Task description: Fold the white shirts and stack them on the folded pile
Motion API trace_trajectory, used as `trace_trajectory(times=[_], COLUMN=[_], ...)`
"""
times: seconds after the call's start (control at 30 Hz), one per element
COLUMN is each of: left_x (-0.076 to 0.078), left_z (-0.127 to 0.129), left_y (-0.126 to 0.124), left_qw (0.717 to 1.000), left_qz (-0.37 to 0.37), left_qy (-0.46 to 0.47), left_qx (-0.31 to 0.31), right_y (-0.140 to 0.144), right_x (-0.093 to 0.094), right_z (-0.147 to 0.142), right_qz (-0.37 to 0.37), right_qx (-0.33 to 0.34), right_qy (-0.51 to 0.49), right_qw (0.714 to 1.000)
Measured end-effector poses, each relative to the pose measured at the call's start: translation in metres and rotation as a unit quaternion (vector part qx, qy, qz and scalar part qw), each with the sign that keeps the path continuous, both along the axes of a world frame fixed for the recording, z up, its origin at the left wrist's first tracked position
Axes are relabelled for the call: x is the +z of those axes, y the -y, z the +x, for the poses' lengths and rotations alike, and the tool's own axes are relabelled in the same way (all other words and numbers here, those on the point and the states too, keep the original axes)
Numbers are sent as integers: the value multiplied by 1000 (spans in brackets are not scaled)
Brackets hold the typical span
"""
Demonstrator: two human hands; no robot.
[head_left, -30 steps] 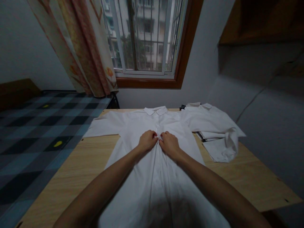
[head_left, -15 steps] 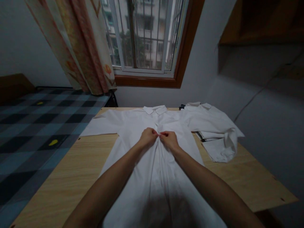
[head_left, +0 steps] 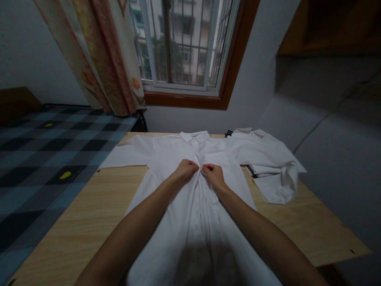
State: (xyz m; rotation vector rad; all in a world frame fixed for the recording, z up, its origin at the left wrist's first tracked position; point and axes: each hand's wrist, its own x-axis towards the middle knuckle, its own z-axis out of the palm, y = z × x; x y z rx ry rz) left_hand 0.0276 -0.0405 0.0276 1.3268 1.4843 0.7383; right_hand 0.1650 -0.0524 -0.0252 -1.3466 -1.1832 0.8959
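Observation:
A white collared shirt [head_left: 169, 151] lies spread front up, its collar toward the window and its sleeves out to the sides. At chest height on the front opening, my left hand [head_left: 188, 170] pinches one edge of the cloth. Just to its right, my right hand [head_left: 213, 174] pinches the facing edge, with a small gap between the two sets of fingertips. The cloth is drawn up there, and long folds run from it down toward me. Any button between the fingers is too small to make out.
The shirt lies on a wooden table [head_left: 98, 214]. Folded white clothes [head_left: 276, 184] with black hangers lie at the right, partly under the shirt's sleeve. A bed with a checked cover [head_left: 59, 147] stands left. Behind are a curtain [head_left: 104, 59] and a barred window [head_left: 181, 51].
My fingertips, which were touching, are now slightly apart, still pinching the shirt front. The view has shifted a little. The shirt lies as before.

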Motion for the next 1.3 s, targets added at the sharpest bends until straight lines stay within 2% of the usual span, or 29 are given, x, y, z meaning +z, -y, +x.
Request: trace_trajectory(times=[0.17,0.23,0.4,0.6,0.8,1.0,1.07,1.13,1.23,1.3], left_x=[0,-1,-9,-14,-9,-1,0,1,2,2], left_z=[0,0,-1,-1,0,1,1,2,2,1], left_y=[1,1,-3,-5,-2,2,2,1,0,0], left_qw=[986,983,996,999,999,996,995,994,992,990], left_qz=[104,113,74,52,-22,-58,-68,-75,-84,-88], left_qy=[-134,-143,-43,1,42,61,66,72,85,98], left_qx=[-7,-15,-6,6,11,14,24,35,46,44], right_y=[2,3,3,5,3,-7,-7,-4,2,6], right_x=[6,7,7,5,8,16,19,23,25,25], right_z=[0,1,2,3,6,7,3,-2,-8,-11], right_qz=[-15,-19,-25,-13,-21,-49,-40,-5,77,103], right_qx=[-2,1,6,20,56,93,85,59,16,2], right_qy=[-30,-39,-49,-45,-26,7,43,123,256,287], right_qw=[999,999,998,999,998,994,995,991,963,952])
